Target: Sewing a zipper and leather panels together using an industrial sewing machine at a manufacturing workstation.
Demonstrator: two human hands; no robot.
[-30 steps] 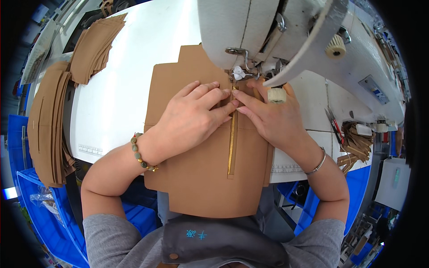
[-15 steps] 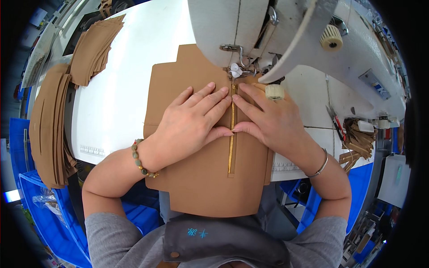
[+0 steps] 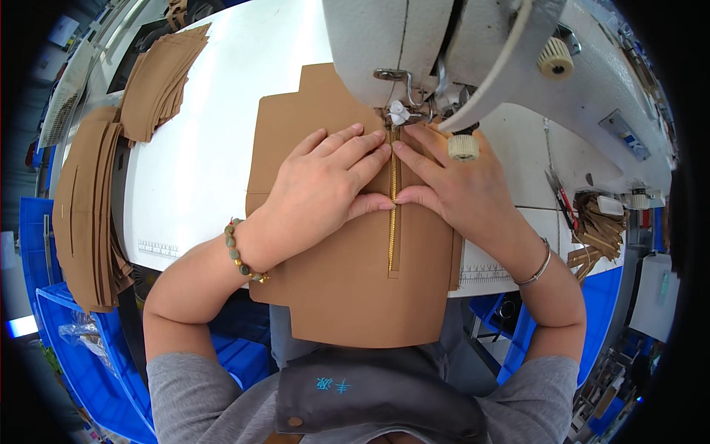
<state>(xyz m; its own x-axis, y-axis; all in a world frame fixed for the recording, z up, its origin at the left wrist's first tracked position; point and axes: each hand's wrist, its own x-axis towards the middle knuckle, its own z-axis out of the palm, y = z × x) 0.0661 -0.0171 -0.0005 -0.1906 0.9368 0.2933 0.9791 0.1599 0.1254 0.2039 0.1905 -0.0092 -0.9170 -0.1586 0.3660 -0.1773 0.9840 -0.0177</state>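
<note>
A flat brown panel (image 3: 355,311), leather-like, lies on the white table with a gold-toothed zipper (image 3: 393,237) set lengthwise in its slot. My left hand (image 3: 318,181) rests flat on the panel to the left of the zipper, fingers stretched forward. On the other side, my right hand (image 3: 470,185) presses down likewise, its fingertips partly behind a machine knob. Both thumbs nearly meet across the zipper teeth. Just beyond my fingertips, the zipper's far end runs in under the foot of a white sewing machine (image 3: 621,89), beside a small white piece (image 3: 399,112). The needle point is hidden.
Stacks of brown pieces (image 3: 85,214) lie at the left, with another stack (image 3: 159,85) behind. At the right are red-handled snips (image 3: 566,207) and a bundle of zipper strips (image 3: 600,226). Blue bins (image 3: 89,355) stand below the table's left edge.
The panel and zipper have slid a little farther forward under the machine foot, and both hands have moved along with them. The whole view has shifted slightly.
</note>
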